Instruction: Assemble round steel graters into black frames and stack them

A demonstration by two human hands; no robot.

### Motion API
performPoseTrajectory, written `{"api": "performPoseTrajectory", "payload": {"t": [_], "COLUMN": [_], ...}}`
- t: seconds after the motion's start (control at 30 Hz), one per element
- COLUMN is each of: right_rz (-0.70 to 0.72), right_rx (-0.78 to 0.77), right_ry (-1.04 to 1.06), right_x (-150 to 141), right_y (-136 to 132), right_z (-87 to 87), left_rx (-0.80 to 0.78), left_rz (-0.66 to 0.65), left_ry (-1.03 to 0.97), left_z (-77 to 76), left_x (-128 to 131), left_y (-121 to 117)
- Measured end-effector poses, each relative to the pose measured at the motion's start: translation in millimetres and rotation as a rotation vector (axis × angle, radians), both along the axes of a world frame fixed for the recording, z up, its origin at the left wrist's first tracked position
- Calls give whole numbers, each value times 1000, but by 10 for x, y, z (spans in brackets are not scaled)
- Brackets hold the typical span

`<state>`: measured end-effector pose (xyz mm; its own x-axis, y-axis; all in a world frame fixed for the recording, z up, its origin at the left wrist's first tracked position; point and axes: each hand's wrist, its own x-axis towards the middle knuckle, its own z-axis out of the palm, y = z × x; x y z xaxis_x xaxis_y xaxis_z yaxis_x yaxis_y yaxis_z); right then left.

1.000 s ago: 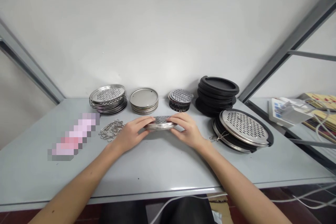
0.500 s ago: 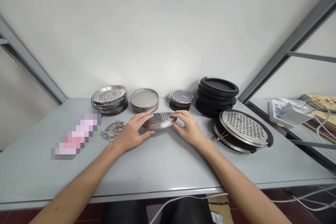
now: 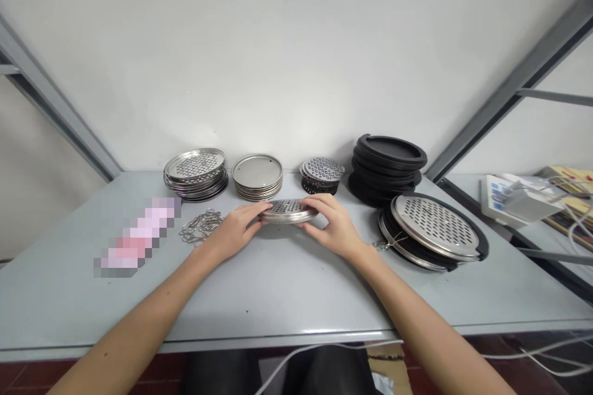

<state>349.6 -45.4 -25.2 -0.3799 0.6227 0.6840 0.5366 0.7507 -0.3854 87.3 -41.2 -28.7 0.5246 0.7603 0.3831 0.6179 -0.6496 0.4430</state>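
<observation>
A round metal disc with a perforated top (image 3: 288,211) is held level between my two hands, over the middle of the table. My left hand (image 3: 238,228) grips its left edge, fingers on top and thumb below. On the opposite edge, my right hand (image 3: 333,226) pinches it the same way. Behind it stand a stack of plain metal lids (image 3: 258,174) and a smaller pile of grater-like discs (image 3: 323,173). A heap of metal wire clips (image 3: 202,226) lies left of my left hand. The disc's underside is hidden.
Perforated metal rings (image 3: 195,170) are stacked at back left, near a blurred pink item (image 3: 141,237). Black rings (image 3: 391,163) are piled at back right. In front of them leans a finished-looking black-and-metal round assembly (image 3: 435,228). A power strip (image 3: 503,200) with cables lies beyond the right frame post.
The disc was tilted to show more of its perforated top half a second ago and is flatter now. Both hands have kept their places at its edges. The view has shifted slightly.
</observation>
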Motion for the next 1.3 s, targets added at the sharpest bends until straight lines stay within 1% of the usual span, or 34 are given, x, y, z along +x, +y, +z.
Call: {"api": "performPoseTrajectory", "payload": {"t": [0.07,0.13,0.27,0.33,0.43,0.6,0.9,1.13,1.3], "right_rz": [-38,-34,23,31,44,112,171,214,250], "right_rx": [-35,-37,53,101,123,64,-58,-50,-74], "right_ry": [13,29,15,-1,-20,-83,-203,-188,-177], "right_x": [27,48,52,41,28,10,-28,-32,-30], "right_y": [28,50,59,54,42,5,-50,-63,-89], "right_z": [-10,-15,-8,-3,-4,-4,31,44,84], "left_rx": [-38,-56,-23,4,35,67,29,21,31], "left_rz": [23,35,17,1,-21,-50,-55,-50,-68], "left_ry": [-1,-5,7,23,23,15,109,93,119], "left_z": [-7,-21,-36,-18,37,98,69,59,38], "left_x": [-14,-27,-28,-14,14,42,32,32,21], "left_y": [24,47,49,21,-36,-87,-75,-71,-64]}}
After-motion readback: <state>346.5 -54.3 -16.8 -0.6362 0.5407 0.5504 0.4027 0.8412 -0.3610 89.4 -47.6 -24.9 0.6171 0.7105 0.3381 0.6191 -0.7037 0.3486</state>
